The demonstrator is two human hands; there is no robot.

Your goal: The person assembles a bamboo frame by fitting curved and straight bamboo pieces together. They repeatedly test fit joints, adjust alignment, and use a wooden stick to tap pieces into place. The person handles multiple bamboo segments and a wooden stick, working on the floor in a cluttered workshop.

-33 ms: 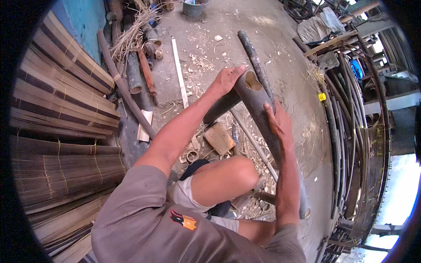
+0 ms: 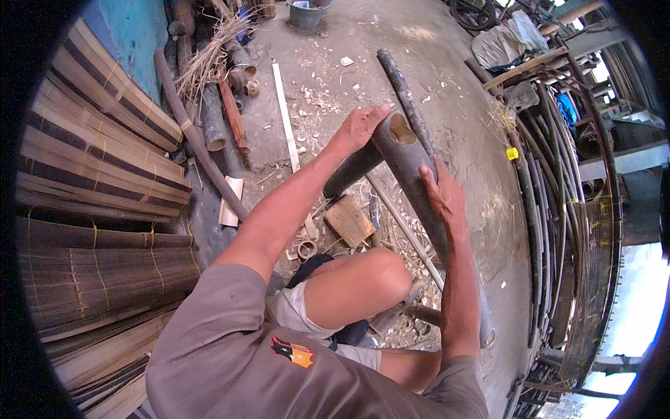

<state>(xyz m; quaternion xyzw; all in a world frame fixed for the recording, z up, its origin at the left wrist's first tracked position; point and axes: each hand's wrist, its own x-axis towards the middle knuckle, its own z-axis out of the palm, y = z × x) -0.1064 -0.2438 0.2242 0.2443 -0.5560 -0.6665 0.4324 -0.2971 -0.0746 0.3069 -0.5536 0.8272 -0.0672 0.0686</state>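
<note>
Hardly anything has moved since the earlier frame: the dark grey-brown hollow bamboo tube (image 2: 408, 171) and both hands keep nearly the same places, with only a slight shift in the view. Tube slants above the middle of the grey concrete floor (image 2: 492, 244), open mouth uppermost, lower part passing behind the right forearm. Right hand (image 2: 443, 197) clasps its right side, thumb on the upper face. Left hand (image 2: 361, 130) touches the left of the mouth; fingers partly hidden, cannot tell how firmly it grips. A second dark round tube (image 2: 354, 167) runs under the mouth end. Crowding the right hand: a mottled dark bamboo pole (image 2: 403, 91), just beside the tube. Below, amid pale shavings, a brown squared wooden block (image 2: 350, 221) and a slim pale pole (image 2: 405, 230); the bent knee (image 2: 387, 276) hems in the near side. Floor's left edge: tied brown slatted sheets (image 2: 105, 269) and a curved brown pole (image 2: 197, 140). Far edge: grey bucket (image 2: 307, 15). Right edge: long stacked poles (image 2: 551, 188), a small yellow container (image 2: 512, 153) by them. Widest open stretch of floor lies between tube and stacked poles; leftward, a flat pale strip (image 2: 285, 115) breaks the room.
</note>
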